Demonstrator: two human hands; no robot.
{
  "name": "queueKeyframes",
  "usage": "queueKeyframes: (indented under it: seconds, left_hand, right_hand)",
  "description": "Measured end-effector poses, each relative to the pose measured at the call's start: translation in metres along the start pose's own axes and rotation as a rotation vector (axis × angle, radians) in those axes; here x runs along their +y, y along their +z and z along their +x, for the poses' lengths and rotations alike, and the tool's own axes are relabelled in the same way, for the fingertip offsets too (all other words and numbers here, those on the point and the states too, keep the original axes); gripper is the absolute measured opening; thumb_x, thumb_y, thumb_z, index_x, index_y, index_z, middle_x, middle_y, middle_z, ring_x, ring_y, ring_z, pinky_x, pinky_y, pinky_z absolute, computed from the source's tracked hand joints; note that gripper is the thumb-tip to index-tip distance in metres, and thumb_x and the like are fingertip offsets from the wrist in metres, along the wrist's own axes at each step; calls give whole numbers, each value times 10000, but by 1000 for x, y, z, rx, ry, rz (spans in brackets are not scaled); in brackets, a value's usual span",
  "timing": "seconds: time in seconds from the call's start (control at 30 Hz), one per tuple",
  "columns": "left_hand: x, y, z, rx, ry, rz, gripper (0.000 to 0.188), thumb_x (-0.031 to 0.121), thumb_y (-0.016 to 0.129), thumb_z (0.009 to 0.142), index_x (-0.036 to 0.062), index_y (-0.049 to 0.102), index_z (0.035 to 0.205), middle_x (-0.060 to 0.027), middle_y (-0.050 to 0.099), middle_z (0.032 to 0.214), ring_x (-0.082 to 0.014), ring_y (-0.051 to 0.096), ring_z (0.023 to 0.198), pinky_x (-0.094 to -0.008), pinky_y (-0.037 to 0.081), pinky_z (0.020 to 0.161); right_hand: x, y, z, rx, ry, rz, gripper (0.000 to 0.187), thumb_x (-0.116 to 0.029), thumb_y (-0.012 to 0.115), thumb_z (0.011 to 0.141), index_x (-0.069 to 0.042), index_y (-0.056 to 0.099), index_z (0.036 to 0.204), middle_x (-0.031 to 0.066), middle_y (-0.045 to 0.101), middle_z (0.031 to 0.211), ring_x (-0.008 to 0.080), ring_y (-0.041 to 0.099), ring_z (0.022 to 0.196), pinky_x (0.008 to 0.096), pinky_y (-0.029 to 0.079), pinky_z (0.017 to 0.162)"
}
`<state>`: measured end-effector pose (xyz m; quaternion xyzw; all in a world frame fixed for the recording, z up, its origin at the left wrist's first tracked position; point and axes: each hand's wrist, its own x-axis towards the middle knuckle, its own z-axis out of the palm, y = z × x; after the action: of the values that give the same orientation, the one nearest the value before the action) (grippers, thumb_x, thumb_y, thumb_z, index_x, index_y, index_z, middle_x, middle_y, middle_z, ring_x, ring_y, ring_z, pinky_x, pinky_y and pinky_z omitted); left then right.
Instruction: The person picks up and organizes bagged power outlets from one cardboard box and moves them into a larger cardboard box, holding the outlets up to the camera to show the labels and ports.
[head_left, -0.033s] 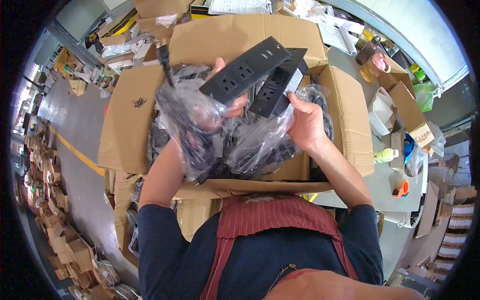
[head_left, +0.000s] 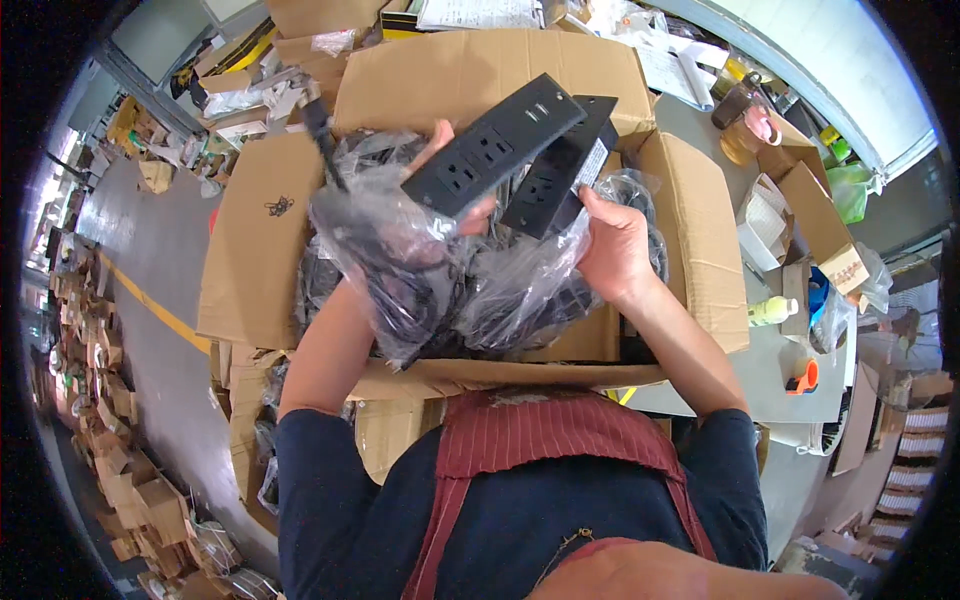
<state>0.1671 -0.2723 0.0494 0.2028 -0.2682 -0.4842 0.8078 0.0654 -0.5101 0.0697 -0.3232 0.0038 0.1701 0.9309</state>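
My left hand (head_left: 476, 216) is closed around a black power outlet strip (head_left: 478, 168) with two sockets and small ports, tilted up to the right. From it hangs a crumpled clear plastic bag (head_left: 390, 225) with black cord inside, covering part of that hand; a blurred black cord end (head_left: 320, 135) sticks out. My right hand (head_left: 615, 245) pinches a second black outlet strip (head_left: 540, 190) bearing a white label. It is partly behind the first. Another clear bag (head_left: 520, 290) lies below it. Both hands are above an open cardboard box (head_left: 490, 75) filled with bagged black items.
The box flaps spread outward on several sides. On the table at right are a green bottle (head_left: 772, 311), an orange object (head_left: 803, 377), a pitcher (head_left: 748, 137) and a white basket (head_left: 768, 222). Cartons (head_left: 160, 510) are piled along the left floor past a yellow line (head_left: 150, 295).
The left strip has shifted slightly right. Its bag and black cord end have swung a little. My right hand and its strip have barely moved.
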Motion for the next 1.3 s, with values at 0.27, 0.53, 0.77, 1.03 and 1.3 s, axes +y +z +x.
queueKeyframes:
  seconds: [0.27, 0.53, 0.77, 1.03, 1.3]
  left_hand:
    - [-3, 67, -4, 506, 233, 97, 602, 531, 449, 1000, -7, 577, 1238, -147, 675, 852, -205, 603, 627, -342, 573, 626]
    - [-8, 85, 4, 907, 62, 549, 454, 382, 714, 895, -27, 674, 1087, -46, 685, 921, -90, 639, 781, -237, 497, 667]
    - [-29, 94, 10, 955, 145, 1430, 577, 482, 812, 739, -30, 686, 975, -149, 697, 867, -202, 657, 814, -323, 502, 755]
    - [-53, 87, 8, 979, 311, 1979, 506, 403, 810, 689, 1, 655, 953, -179, 659, 838, -345, 643, 793, -419, 521, 719]
    - [-51, 96, 7, 865, 255, 1867, 455, 330, 785, 701, 15, 655, 1002, -188, 662, 909, -345, 632, 892, -408, 504, 794]
  right_hand:
    - [-3, -11, 5, -31, -106, 105, 403, -304, 611, 870, -45, 656, 1174, 101, 673, 1218, 253, 630, 1103, 409, 474, 972]
    - [-1, -40, 18, -389, -256, 108, 322, -342, 564, 964, -103, 474, 767, 17, 388, 732, 153, 341, 591, 283, 383, 601]
    - [2, -46, 18, -484, -103, 132, 376, -374, 616, 929, -82, 505, 719, -21, 341, 650, 136, 341, 528, 284, 339, 541]
    - [5, -46, 22, -681, -7, 269, 433, -424, 495, 998, -95, 501, 716, -25, 345, 654, 123, 298, 537, 289, 321, 563]
    - [13, -64, 39, -852, 28, 331, 425, -431, 499, 992, -112, 505, 713, -19, 387, 712, 136, 397, 581, 295, 440, 633]
